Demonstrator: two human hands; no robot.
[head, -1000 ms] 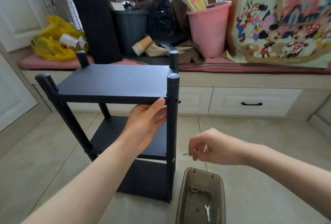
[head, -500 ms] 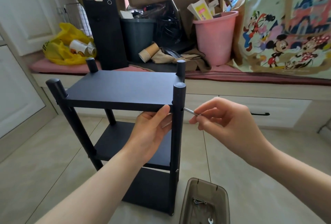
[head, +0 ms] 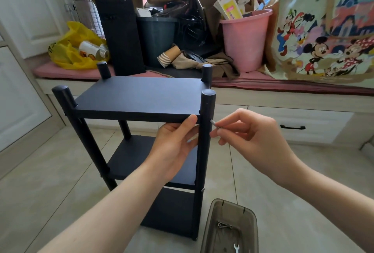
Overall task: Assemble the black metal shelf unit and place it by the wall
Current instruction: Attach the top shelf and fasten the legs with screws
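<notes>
The black metal shelf unit (head: 139,98) stands upright on the tiled floor with three boards between round posts. My left hand (head: 174,147) holds the front edge of the top board, thumb on the edge, fingers underneath beside the front right post (head: 206,131). My right hand (head: 247,133) pinches a small silver screw (head: 214,124), whose tip touches the right side of that post just below the top board.
A brown translucent tray (head: 228,226) with loose screws and a small wrench (head: 236,248) lies on the floor at the front right. Behind the shelf runs a window seat with drawers, a pink bucket (head: 244,40), a dark bin, a black computer tower (head: 119,32), boxes and a yellow bag.
My right hand rose from above the tray to the front right post, bringing the screw to the post's side. My left hand stayed on the top board.
</notes>
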